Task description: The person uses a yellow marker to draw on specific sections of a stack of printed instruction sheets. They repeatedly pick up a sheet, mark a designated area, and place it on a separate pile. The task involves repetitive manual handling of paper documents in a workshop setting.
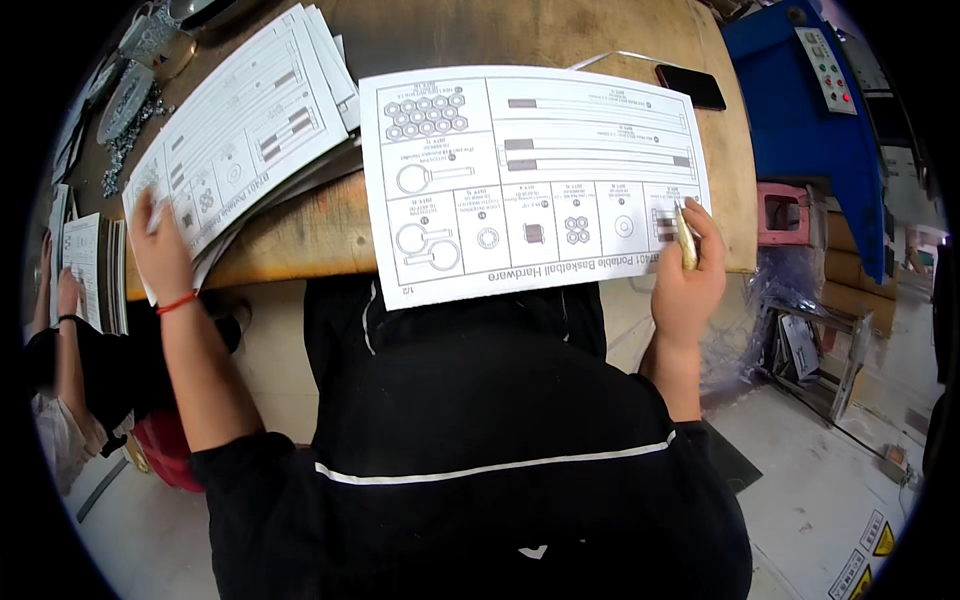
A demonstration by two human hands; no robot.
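Small shiny metal pieces [120,155] lie heaped on the wooden table [560,35]; the left hand [165,248], fingers bent, touches a slanting stack of paper sheets [235,125], though I cannot tell if it grips; a broad, slightly curved white sheet [540,185] overhangs the table's near edge; at its right side, the right hand [690,268] grips a slim gold-coloured tool [686,245]; beyond lies a glossy black phone [692,87].

The sheet [460,152] in my right grip [690,280] is smooth, matt paper, as is the pile [225,120] by my left grip [163,250]. My worktop [450,40] is worn wood with a faint sheen; the phone [692,87] looks glossy, the small parts [118,160] bright metal, the wrap [735,320] crinkled clear plastic, my shirt [480,420] matt cloth.
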